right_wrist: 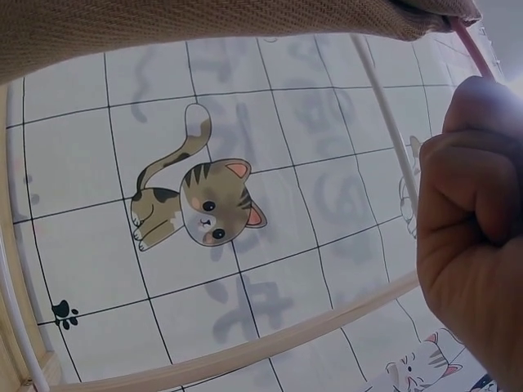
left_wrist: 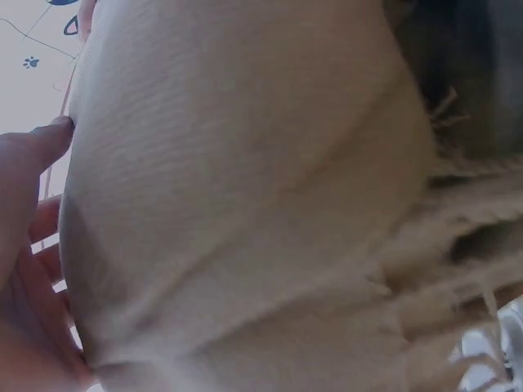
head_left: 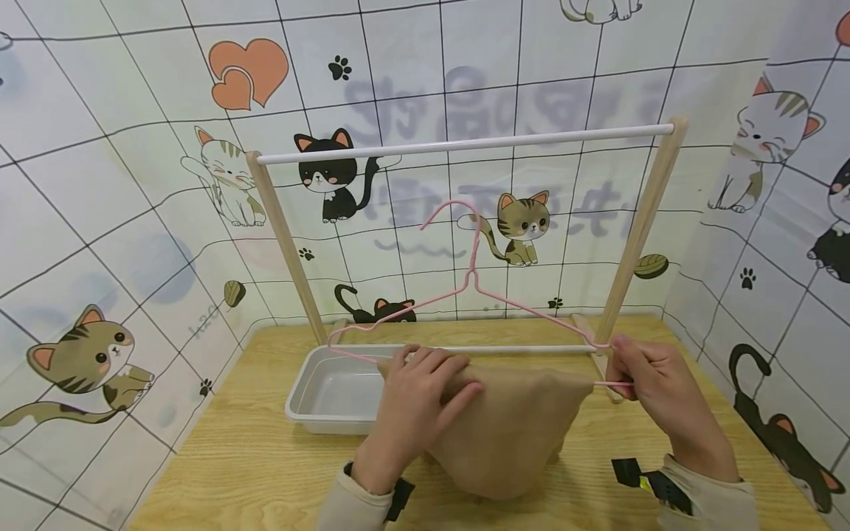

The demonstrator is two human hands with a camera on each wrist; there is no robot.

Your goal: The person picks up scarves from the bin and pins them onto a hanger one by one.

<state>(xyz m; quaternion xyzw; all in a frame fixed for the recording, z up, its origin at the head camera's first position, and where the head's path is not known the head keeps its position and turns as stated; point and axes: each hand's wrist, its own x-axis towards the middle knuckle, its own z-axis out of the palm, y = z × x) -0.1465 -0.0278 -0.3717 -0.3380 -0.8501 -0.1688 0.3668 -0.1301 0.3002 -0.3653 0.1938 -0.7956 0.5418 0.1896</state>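
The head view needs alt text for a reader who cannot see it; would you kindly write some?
A person's right hand grips one end of a pink hanger while the left hand rests on the tan cloth draped over it. Beyond stand a white tray and a wooden rack on a wood-grain table.

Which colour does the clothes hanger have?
The clothes hanger is pink; the head view shows it best.

Coarse, matt woven tan cloth; smooth, slightly glossy pink hanger; smooth white plastic tray, centre left; pale matt wooden posts; wood-grained bench.
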